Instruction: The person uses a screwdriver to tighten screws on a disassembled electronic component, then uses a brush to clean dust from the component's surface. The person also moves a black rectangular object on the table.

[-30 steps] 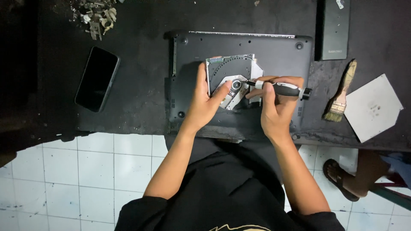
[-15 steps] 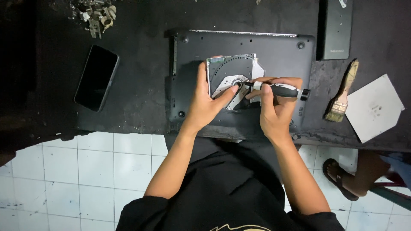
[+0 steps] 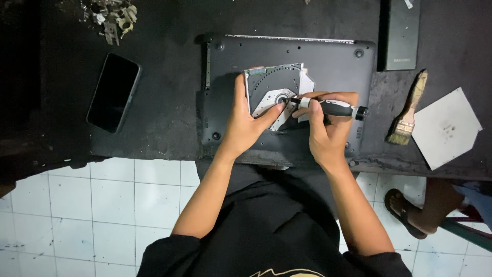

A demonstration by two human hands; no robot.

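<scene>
Screwdriver [image 3: 330, 107] gripped sideways, disc drive [image 3: 277, 92] steadied

A: Hands?
B: Left hand [image 3: 245, 125] steadies optical drive [image 3: 277, 92] on upturned laptop [image 3: 328, 61]; right hand [image 3: 328, 131] grips screwdriver [image 3: 330, 106].
A: Surroundings?
B: Phone [image 3: 113, 92], paintbrush [image 3: 407, 115], white plate [image 3: 446, 128].

Dark grey plastic laptop base [image 3: 328, 56]; silver-and-grey metal optical drive [image 3: 277, 84]; black-handled screwdriver with white collar [image 3: 333, 107]; glossy black phone [image 3: 113, 92]; tan-bristled wooden paintbrush [image 3: 407, 110]; white tiled floor [image 3: 102, 205].
</scene>
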